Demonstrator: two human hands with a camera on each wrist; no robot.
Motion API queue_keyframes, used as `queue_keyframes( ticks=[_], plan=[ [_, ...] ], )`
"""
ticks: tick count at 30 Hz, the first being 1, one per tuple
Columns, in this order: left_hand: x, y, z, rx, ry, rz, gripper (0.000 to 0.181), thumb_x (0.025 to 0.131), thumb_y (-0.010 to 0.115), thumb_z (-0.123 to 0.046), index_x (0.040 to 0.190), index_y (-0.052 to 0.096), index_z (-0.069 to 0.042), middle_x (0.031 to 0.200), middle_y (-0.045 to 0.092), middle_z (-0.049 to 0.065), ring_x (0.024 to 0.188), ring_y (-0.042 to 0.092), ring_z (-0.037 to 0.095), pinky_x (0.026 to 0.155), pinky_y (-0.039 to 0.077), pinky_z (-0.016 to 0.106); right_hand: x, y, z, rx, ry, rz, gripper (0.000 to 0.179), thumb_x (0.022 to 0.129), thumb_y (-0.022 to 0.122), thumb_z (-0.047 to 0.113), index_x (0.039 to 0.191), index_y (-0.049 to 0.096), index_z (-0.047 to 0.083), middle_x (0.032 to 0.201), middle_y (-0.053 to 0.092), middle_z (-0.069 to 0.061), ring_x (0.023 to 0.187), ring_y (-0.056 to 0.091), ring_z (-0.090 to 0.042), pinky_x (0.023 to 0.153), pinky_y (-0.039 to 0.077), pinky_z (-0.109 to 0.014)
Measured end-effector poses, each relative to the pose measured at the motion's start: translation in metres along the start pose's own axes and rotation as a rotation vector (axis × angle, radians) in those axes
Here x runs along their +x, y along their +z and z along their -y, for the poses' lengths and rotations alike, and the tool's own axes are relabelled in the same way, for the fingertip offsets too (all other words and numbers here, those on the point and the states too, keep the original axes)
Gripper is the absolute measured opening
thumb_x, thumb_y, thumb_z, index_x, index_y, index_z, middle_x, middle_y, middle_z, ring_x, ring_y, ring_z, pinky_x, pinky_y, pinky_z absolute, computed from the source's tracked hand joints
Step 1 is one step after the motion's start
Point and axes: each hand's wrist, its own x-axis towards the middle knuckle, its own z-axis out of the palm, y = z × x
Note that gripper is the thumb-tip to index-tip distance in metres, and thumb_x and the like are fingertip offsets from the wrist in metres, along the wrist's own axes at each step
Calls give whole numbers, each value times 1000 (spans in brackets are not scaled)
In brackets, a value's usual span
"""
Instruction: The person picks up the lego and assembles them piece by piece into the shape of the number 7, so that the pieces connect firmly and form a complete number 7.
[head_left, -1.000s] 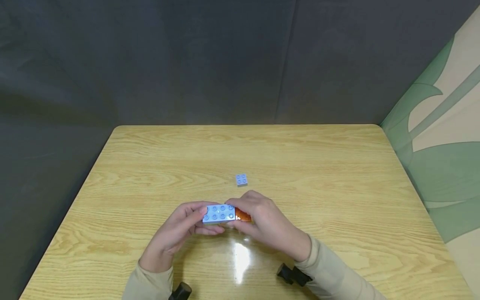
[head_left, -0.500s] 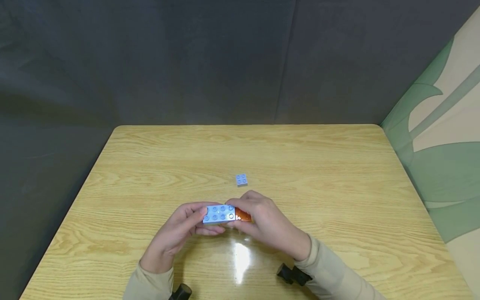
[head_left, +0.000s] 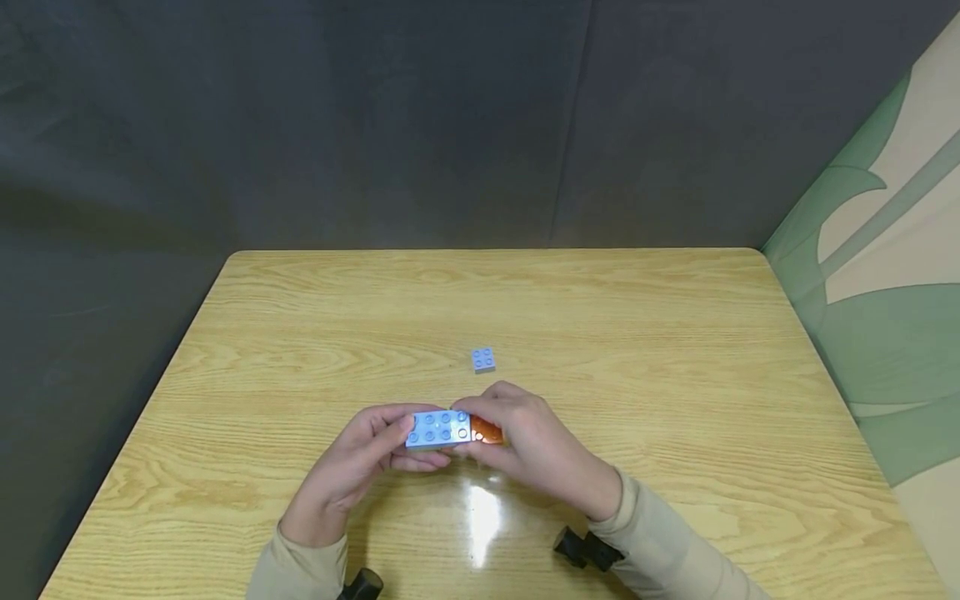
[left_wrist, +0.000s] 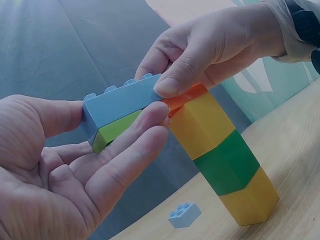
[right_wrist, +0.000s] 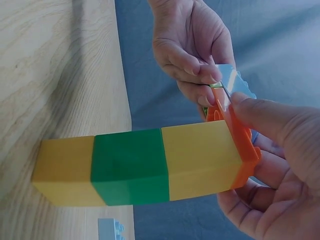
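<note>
Both hands meet around a long light blue toy brick [head_left: 437, 429] with studs on top. My left hand [head_left: 352, 458] grips its left end, the thumb at the end face and the fingers below. Under it sits a lime green brick [left_wrist: 114, 131], partly covered by those fingers in the left wrist view. My right hand [head_left: 534, 437] pinches the blue brick's right end, beside an orange brick [head_left: 486, 430]. That orange piece tops a column of a yellow brick [left_wrist: 202, 125], a green brick [left_wrist: 227, 162] and another yellow brick [left_wrist: 250, 200], which stands on the table.
A small light blue brick [head_left: 483, 360] with studs up lies on the wooden table [head_left: 660, 350] beyond the hands. Dark cloth [head_left: 390, 125] hangs behind the table, and a green and cream patterned fabric [head_left: 892, 333] borders the right side.
</note>
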Motion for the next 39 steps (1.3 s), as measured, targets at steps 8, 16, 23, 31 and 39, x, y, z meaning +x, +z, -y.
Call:
queue_keyframes(
  ticks=[8, 16, 23, 31, 39],
  plan=[
    [0, 0, 1, 9, 4, 2, 36, 106, 30, -4, 130, 50, 13, 114, 67, 19, 94, 70, 27, 83, 54, 42, 0, 0, 0, 0, 9, -1, 36, 82, 80, 21, 115, 70, 9, 99, 66, -2, 84, 57, -9, 68, 51, -18],
    [0, -1, 0, 1, 11, 33, 36, 106, 29, -4, 131, 50, 11, 116, 67, 17, 96, 70, 26, 86, 53, 42, -1, 1, -1, 7, -5, -12, 37, 82, 80, 20, 114, 69, 7, 98, 65, -3, 83, 57, -9, 67, 50, -16],
    [0, -3, 0, 3, 20, 49, 37, 106, 28, -5, 132, 47, 13, 117, 66, 18, 98, 69, 26, 87, 53, 42, -1, 2, -2, 7, -31, -23, 36, 82, 80, 19, 114, 69, 6, 97, 65, -2, 82, 56, -9, 66, 50, -16],
    [0, -4, 2, 17, -27, 11, 36, 107, 30, -8, 132, 50, 9, 115, 67, 18, 97, 70, 27, 86, 53, 43, -1, 2, -3, 22, -50, -24, 38, 81, 80, 21, 115, 69, 7, 99, 67, -2, 85, 57, -11, 68, 51, -19],
    [1, -7, 2, 13, -10, 48, 37, 107, 28, -7, 133, 50, 8, 117, 66, 19, 98, 69, 27, 85, 54, 42, -1, -1, -5, 26, -59, -6, 51, 83, 79, 31, 123, 63, 4, 102, 66, -3, 85, 55, -9, 66, 49, -18]
  ],
)
